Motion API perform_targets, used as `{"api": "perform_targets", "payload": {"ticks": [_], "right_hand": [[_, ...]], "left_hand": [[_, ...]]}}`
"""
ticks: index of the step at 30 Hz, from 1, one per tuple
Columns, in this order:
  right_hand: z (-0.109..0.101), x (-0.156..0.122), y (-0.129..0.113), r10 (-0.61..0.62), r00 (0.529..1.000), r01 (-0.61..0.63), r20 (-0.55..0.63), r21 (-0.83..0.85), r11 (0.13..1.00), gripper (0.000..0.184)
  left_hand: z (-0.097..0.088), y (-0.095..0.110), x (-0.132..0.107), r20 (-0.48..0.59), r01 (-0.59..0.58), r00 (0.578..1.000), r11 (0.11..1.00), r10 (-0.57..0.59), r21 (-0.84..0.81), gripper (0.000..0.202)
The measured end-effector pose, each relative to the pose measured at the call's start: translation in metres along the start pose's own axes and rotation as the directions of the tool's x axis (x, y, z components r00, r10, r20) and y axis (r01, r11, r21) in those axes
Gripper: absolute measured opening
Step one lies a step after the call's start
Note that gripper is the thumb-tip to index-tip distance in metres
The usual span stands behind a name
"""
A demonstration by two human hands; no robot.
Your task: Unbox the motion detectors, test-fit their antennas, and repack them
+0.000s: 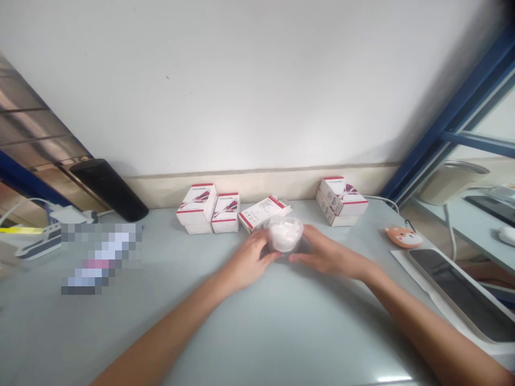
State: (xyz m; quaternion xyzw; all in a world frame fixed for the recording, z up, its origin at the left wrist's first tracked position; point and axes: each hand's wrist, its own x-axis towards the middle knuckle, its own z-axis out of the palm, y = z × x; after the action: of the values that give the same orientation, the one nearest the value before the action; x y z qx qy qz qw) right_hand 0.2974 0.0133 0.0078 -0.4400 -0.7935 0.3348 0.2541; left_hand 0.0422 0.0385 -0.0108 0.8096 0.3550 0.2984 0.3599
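A clear plastic container (285,235) is gripped between the left hand (248,261) and right hand (330,253), the fingers (301,257) closed narrowly around it, just beside a white-and-red carton (261,213).

This looks like an office: a pale desk (281,343) stands against a white wall (241,80), with a power strip (38,241) at its left corner and a tablet (462,295) along its right edge. Beyond a blue window frame (454,123), a second desk (475,236) carries a computer mouse (507,235).

From here I count six boxes (263,213) across the frame's middle, one cup (285,234) below them, one left hand (249,259) and one right hand (330,256).
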Motion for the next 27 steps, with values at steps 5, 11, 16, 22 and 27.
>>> {"api": "perform_targets", "payload": {"ticks": [5,11,16,22,27], "right_hand": [[0.002,0.006,-0.007,-0.008,0.998,0.012,-0.061,0.068,0.998,0.046],[0.011,0.005,0.001,-0.035,0.999,0.035,0.015,0.009,0.999,0.043],[0.018,0.003,0.002,-0.048,0.999,0.048,0.003,-0.126,0.991,0.043],[0.022,0.006,0.0,-0.063,0.997,0.056,-0.034,-0.188,0.981,0.029],[0.005,0.006,-0.007,-0.075,0.996,0.069,-0.04,-0.133,0.989,0.025]], "left_hand": [[-0.001,0.001,-0.001,0.014,-0.019,1.0,0.998,0.018,0.06,0.04],[0.002,0.013,-0.004,-0.086,0.022,0.995,0.978,-0.04,-0.205,0.057],[0.007,0.008,-0.001,-0.03,0.123,0.989,0.928,-0.143,-0.352,0.05],[0.008,0.009,-0.003,-0.04,0.174,0.979,0.918,-0.201,-0.356,0.054],[0.002,0.019,0.003,-0.199,0.074,0.95,0.796,-0.24,-0.601,0.053]]}}
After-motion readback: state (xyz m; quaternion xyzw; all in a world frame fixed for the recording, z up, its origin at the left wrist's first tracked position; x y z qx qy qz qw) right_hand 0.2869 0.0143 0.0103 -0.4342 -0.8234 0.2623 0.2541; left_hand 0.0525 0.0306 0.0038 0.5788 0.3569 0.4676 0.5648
